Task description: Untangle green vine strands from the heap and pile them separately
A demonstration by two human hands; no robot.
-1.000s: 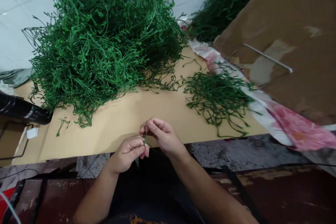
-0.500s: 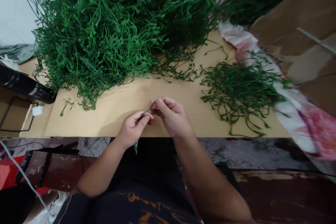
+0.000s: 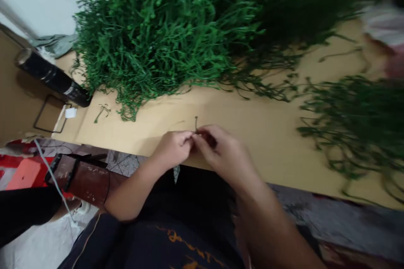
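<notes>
Close together above the table's front edge, my left hand (image 3: pixel 173 148) and my right hand (image 3: pixel 225 151) meet fingertip to fingertip. Both are closed in a pinch on one thin green artificial stem (image 3: pixel 196 122), whose small knobbed tip sticks up between them. Fingers hide its lower part. Beyond them a large heap of green artificial stems (image 3: pixel 164 38) covers the back of the table. To the right lies a smaller loose pile of stems (image 3: pixel 356 122), partly blurred.
A black vacuum bottle (image 3: pixel 52 73) lies tilted at the left, by a thin wire frame (image 3: pixel 47 111) and a white tag (image 3: pixel 71 112). One small stem piece (image 3: pixel 102 111) lies on the tan tabletop (image 3: pixel 252 122). Pink and white cloth (image 3: pixel 385 29) is at the far right.
The view has turned and shifted left, so things appear further right. My hands have come closer together, and the stem between them now points up rather than lying slanted across.
</notes>
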